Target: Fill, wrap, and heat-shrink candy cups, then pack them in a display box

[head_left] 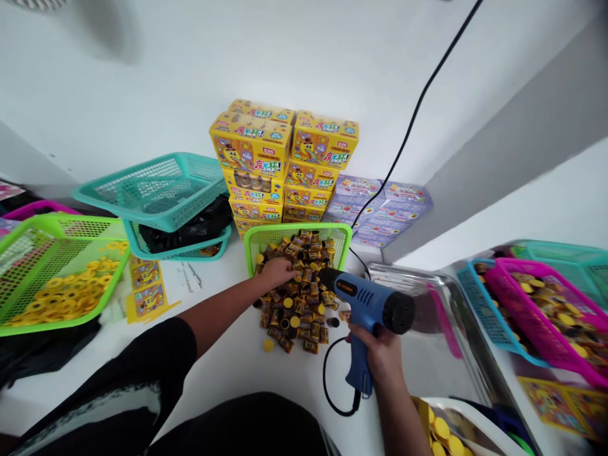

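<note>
My right hand (380, 354) is wrapped round the handle of a blue heat gun (368, 301), whose dark nozzle points left over a pile of small brown cups (304, 304) with yellow lids. The pile spills out of a green basket (297, 227) onto the white table. My left hand (279, 272) reaches into the pile at the basket's left side, fingers bent down among the cups; what they hold, if anything, is hidden. A black cord loops from the gun's handle.
Yellow boxes (251, 149) and purple boxes (375, 206) stand behind the basket. Teal baskets (156, 190) and a green basket of yellow pieces (61, 221) are left. A metal tray (427, 367) and a pink basket (551, 316) are right. A black cable (418, 104) hangs behind.
</note>
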Tool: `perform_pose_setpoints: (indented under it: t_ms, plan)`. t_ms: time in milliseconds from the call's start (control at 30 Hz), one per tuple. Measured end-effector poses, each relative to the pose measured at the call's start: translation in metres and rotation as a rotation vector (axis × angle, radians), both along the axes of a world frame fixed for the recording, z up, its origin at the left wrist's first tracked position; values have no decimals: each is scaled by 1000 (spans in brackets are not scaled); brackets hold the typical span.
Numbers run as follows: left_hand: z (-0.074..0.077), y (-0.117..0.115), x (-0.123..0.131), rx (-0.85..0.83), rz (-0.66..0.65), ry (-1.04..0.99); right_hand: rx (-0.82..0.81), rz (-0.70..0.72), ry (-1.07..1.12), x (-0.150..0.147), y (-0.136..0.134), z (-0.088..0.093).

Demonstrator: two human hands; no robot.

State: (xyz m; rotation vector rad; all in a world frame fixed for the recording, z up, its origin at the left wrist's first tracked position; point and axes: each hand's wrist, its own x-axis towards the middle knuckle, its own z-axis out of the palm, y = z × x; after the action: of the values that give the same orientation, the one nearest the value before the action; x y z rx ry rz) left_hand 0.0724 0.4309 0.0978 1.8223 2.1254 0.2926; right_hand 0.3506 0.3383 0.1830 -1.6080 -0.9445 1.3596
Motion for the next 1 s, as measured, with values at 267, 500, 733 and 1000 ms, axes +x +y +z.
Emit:
perform_pose_setpoints:
  t_ms: [267,500,733,1000]
  plan:
    - [9,52,0,113,61,98,7,-72,45,16,-4,-2]
    - [-26,26,11,18,-111,102,-50,-71,28,28,-2,-12]
    - [-57,-51,24,3,-299,34,-71,77,37,28,-12,-25]
    - [-52,-101,-1,88,-269,10,-29,184,4,17,-34,-28]
